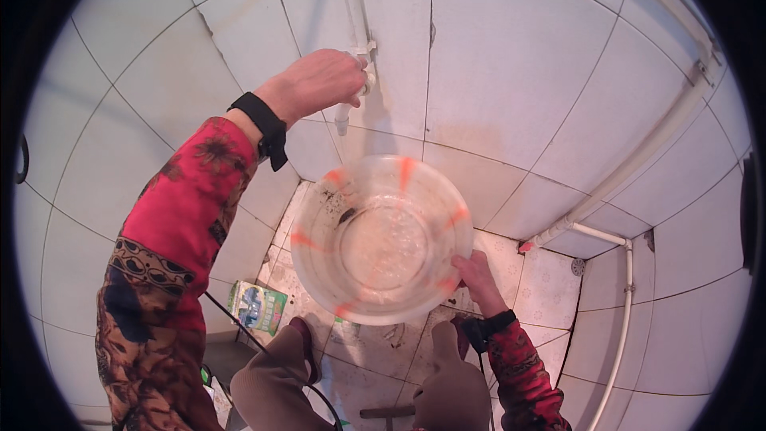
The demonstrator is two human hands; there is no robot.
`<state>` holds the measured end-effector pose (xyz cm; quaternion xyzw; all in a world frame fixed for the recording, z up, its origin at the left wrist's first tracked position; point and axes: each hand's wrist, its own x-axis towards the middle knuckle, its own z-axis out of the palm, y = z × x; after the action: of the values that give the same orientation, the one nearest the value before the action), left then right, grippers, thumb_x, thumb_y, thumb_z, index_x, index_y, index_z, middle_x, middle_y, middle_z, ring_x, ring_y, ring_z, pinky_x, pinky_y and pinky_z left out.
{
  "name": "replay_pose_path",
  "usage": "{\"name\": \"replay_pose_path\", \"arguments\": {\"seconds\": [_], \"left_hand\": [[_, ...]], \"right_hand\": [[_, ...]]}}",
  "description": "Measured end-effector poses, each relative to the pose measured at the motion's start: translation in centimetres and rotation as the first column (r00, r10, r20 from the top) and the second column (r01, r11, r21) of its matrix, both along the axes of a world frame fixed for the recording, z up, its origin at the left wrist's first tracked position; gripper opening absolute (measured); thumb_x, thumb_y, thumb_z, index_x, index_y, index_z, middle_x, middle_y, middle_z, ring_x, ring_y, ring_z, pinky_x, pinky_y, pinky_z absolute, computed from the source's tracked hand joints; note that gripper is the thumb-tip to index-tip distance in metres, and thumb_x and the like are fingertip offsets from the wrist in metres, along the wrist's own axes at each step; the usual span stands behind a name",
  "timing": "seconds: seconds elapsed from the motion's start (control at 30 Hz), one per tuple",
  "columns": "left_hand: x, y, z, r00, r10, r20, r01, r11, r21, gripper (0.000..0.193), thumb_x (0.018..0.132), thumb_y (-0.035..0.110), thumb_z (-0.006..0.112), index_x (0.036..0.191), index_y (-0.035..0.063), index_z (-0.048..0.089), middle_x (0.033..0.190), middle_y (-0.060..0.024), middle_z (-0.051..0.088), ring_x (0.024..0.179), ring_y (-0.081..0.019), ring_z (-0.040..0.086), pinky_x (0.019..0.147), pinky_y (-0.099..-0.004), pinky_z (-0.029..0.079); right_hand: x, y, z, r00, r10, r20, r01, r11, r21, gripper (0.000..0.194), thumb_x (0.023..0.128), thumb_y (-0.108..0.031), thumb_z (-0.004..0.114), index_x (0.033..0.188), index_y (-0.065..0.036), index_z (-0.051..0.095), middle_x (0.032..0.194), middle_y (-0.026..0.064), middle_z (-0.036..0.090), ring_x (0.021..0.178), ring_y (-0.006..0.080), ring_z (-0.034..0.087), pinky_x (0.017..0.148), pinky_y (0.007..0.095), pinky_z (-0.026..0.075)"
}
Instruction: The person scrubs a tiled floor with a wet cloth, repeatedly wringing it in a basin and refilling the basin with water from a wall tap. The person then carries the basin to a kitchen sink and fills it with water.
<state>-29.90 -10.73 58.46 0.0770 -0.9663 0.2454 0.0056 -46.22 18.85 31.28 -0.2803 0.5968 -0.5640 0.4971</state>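
Observation:
My left hand (326, 85) grips a white plastic tap (369, 80) on the tiled wall, its fingers partly hidden behind the tap body. The spout (342, 122) points down over the far side of a round translucent plastic basin (383, 245) with orange streaks. My right hand (477, 275) holds the basin's near right rim, thumb on top and fingers underneath. Dark specks and a dark scrap (346, 215) lie inside the basin on its left wall. The basin's bottom glistens, but I cannot tell how much water is in it.
A white pipe (354, 0) runs up the wall from the tap. More pipes (628, 287) run along the right wall, near a floor drain (577, 267). A green printed packet (258, 306) lies at left. Black cables (239, 326) hang by my legs.

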Motion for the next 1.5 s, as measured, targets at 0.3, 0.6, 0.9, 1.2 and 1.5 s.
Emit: {"name": "replay_pose_path", "arguments": {"seconds": [0.3,0.6,0.9,1.2,1.5], "left_hand": [[0.0,-0.2,-1.0,0.991,0.108,-0.084,-0.104,0.993,0.055,0.028,0.082,0.023,0.066,0.098,0.0014,0.059,0.095,-0.0111,0.056,0.085,-0.0297,0.06,0.07,-0.0406,0.049],[1.3,-0.3,-2.9,0.908,0.215,-0.36,-0.115,0.953,0.28,0.045,0.088,0.04,0.062,0.115,0.0033,0.059,0.098,-0.0121,0.06,0.08,-0.0315,0.06,0.072,-0.0405,0.049],[1.4,-0.1,-3.6,0.858,0.236,-0.457,-0.049,0.922,0.384,0.042,0.088,0.04,0.062,0.101,0.0004,0.063,0.092,-0.016,0.064,0.092,-0.0337,0.059,0.08,-0.044,0.048],[1.4,0.0,-4.2,0.821,0.253,-0.511,-0.045,0.922,0.385,0.044,0.087,0.039,0.063,0.106,-0.0009,0.062,0.088,-0.0146,0.066,0.094,-0.033,0.059,0.082,-0.0428,0.048],[1.7,-0.2,-4.4,0.838,0.279,-0.469,-0.074,0.909,0.409,0.046,0.088,0.039,0.062,0.115,0.0015,0.059,0.1,-0.0155,0.063,0.095,-0.034,0.06,0.082,-0.0423,0.049]], "right_hand": [[0.6,0.2,-0.5,0.996,0.085,-0.008,-0.085,0.996,-0.028,0.035,0.085,-0.027,0.057,0.093,0.007,0.061,0.076,0.0105,0.065,0.059,0.0171,0.064,0.05,0.0272,0.052],[2.0,-0.1,-5.3,0.965,0.107,0.239,-0.139,0.983,0.123,0.034,0.088,-0.026,0.055,0.1,0.005,0.059,0.087,0.0095,0.063,0.075,0.0219,0.067,0.066,0.0346,0.057],[4.9,-3.6,-5.9,0.998,0.019,0.052,-0.019,1.0,0.003,0.026,0.088,-0.015,0.052,0.098,0.006,0.062,0.077,0.0066,0.065,0.063,0.0132,0.064,0.051,0.0271,0.05],[4.8,-5.1,-4.1,0.989,-0.078,-0.129,0.084,0.995,0.044,0.021,0.086,-0.009,0.051,0.092,0.008,0.062,0.071,0.0106,0.064,0.049,0.0185,0.061,0.039,0.0284,0.047],[2.6,-4.8,-1.6,0.953,0.021,-0.301,0.039,0.98,0.193,0.024,0.078,-0.01,0.055,0.09,0.01,0.063,0.065,0.0129,0.065,0.052,0.0217,0.065,0.042,0.032,0.052]]}}
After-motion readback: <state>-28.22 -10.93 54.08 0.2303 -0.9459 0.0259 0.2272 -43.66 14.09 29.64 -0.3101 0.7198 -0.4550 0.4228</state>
